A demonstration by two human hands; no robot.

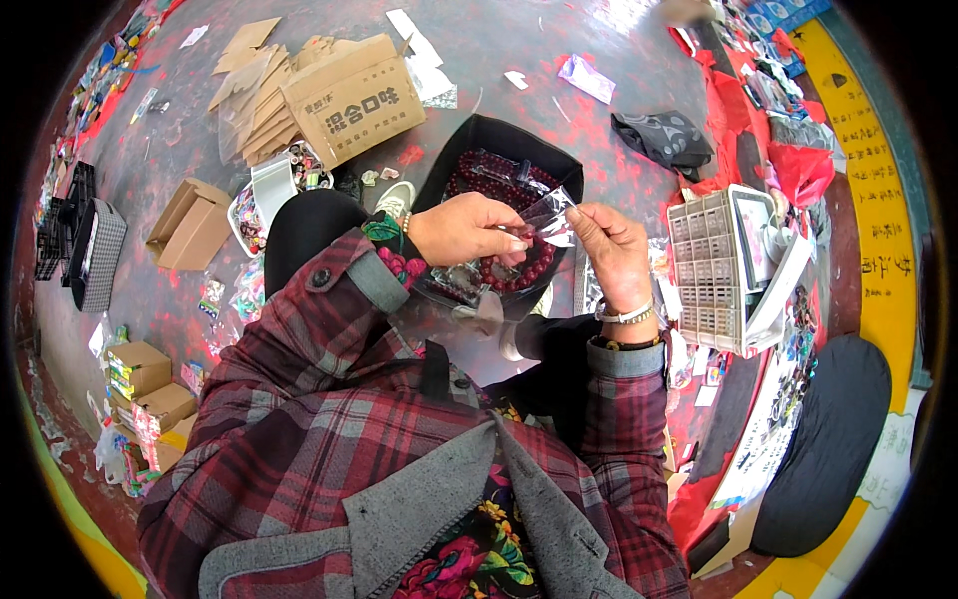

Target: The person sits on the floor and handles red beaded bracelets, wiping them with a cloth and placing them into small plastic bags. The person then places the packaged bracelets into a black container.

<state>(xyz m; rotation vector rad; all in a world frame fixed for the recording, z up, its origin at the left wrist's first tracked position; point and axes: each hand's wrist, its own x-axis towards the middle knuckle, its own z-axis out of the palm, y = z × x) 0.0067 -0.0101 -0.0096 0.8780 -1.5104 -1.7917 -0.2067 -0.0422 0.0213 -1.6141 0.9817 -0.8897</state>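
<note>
In front of me, my left hand [461, 232] and my right hand [616, 258] are raised over a black bin [554, 148]. Between them stretches a small clear plastic bag [548, 212], its edge pinched in the fingers of each hand. Dark red round beads [534, 262] show just below my left fingertips; whether they are inside the bag or lie in the bin under it, I cannot tell. More strings of dark red beads [477, 175], some under clear plastic, lie in the bin. My forearms hide part of its near side.
Flattened cardboard and a carton [351, 105] lie ahead to the left, near an open brown box [188, 225]. A beige plastic crate [707, 268] stands at my right, with a black folded bag [663, 140] beyond it. A black oval cushion [828, 444] sits farther right.
</note>
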